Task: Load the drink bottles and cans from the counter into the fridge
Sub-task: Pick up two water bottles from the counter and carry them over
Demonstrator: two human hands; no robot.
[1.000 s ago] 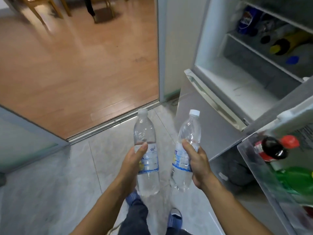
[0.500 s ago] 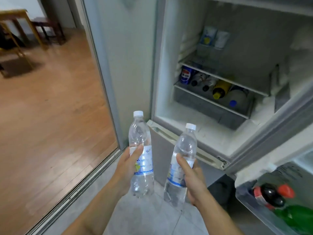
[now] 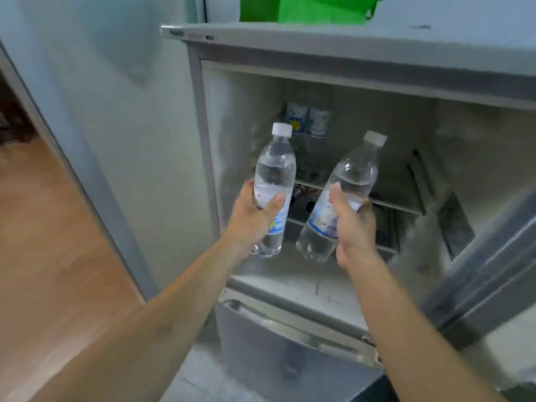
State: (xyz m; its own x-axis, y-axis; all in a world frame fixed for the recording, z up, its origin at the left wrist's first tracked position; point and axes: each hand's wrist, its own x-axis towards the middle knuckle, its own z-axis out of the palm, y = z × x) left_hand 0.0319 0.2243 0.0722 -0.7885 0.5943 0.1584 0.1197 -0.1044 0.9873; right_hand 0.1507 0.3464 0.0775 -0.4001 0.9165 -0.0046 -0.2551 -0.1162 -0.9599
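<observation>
Clear plastic is catching the light in both of your hands as you are standing before the open fridge (image 3: pixel 200 117). Nearest the camera, your two bare forearms are reaching forward and up over the closed lower door (image 3: pixel 290 346), whose long handle is running across below them. Your left hand (image 3: pixel 255 216) is wrapping its fingers and thumb around the labelled middle of the left water bottle (image 3: pixel 275 181), which is standing nearly upright with its white cap on top. Your right hand (image 3: pixel 353 224) is gripping the right water bottle (image 3: pixel 348 187) the same way, and that bottle is leaning, cap tipped to the right. The two bottles are sitting close beside each other without touching, both hovering in front of the upper compartment, above its white floor. Behind them, shelves (image 3: pixel 397 207) are crossing the compartment, and two small labelled bottles (image 3: pixel 307 117) are standing side by side at the back wall. Farthest off, a green bag (image 3: pixel 307 7) is lying on top of the fridge.
</observation>
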